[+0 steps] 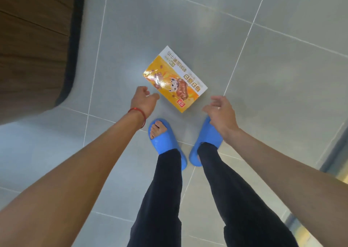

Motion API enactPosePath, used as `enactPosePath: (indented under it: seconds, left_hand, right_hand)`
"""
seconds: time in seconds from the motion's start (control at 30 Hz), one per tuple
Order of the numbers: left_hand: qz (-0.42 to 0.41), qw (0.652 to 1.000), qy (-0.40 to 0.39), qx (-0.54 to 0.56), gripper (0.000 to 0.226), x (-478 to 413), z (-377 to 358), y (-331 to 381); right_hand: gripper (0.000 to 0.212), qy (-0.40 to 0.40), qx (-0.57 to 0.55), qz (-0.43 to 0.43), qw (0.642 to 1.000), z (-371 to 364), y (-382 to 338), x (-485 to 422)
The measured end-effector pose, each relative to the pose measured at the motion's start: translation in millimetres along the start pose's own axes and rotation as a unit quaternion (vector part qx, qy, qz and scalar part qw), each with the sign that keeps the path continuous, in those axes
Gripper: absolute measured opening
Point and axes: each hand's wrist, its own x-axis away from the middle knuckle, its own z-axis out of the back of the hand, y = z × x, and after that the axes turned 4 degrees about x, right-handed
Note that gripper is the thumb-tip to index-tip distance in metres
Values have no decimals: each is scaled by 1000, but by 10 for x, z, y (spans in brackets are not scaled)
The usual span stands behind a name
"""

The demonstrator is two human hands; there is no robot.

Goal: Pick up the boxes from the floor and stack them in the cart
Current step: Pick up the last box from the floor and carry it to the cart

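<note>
Orange box (175, 79) lies between left hand (144, 100), right hand (220, 111).

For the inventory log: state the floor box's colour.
Box: orange-yellow, white band; head view.

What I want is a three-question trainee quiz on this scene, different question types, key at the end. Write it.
1. True or false: the yellow box is already gripped and lifted.
2. Where does the box lie? A) flat on the tiled floor, ahead of the blue slippers; B) inside a cart; C) on top of another box.
3. Fill the gap: the red string is worn on the ___ wrist.

Key:
1. False. The left hand and the right hand are open on either side of the box's near end and hold nothing.
2. A.
3. Left.
</note>
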Motion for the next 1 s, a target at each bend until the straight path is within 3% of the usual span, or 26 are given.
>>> enactPosePath:
  seconds: [0.1, 0.17, 0.27, 0.37, 0.43, 0.63, 0.77, 0.9, 1.0]
  left_hand:
    - [-7, 1000, 9, 12, 74, -572, -84, -110]
    - [-7, 999, 10, 34, 87, -895, -133, -181]
    - [-37, 998, 15, 55, 99, -1257, -185, -242]
    - [-62, 996, -22, 67, 95, -1506, -212, -302]
    - [-62, 995, -36, 66, 78, -1652, -208, -388]
    - [-89, 995, 8, 43, 50, -1551, -194, -417]
    - [-102, 993, 50, 37, 55, -1367, -118, -391]
    - [-106, 990, 97, 13, 63, -1236, -60, -242]
    - [-106, 989, 101, -4, 64, -1211, -109, -206]
  right_hand:
    - [64, 25, 26, -3, 999, -258, 168, -445]
    - [91, 0, 31, -19, 999, -411, 253, -703]
    - [112, -50, -3, -31, 998, -643, 357, -1021]
    - [101, -67, -20, -3, 998, -819, 438, -1215]
    - [98, -53, -33, 22, 998, -912, 479, -1263]
    - [113, -27, -10, 68, 997, -944, 364, -1044]
    - [103, -42, 1, 93, 995, -793, 258, -940]
    - [79, -36, -7, 106, 994, -726, 189, -910]
    - [78, -2, -37, 106, 994, -714, 102, -944]
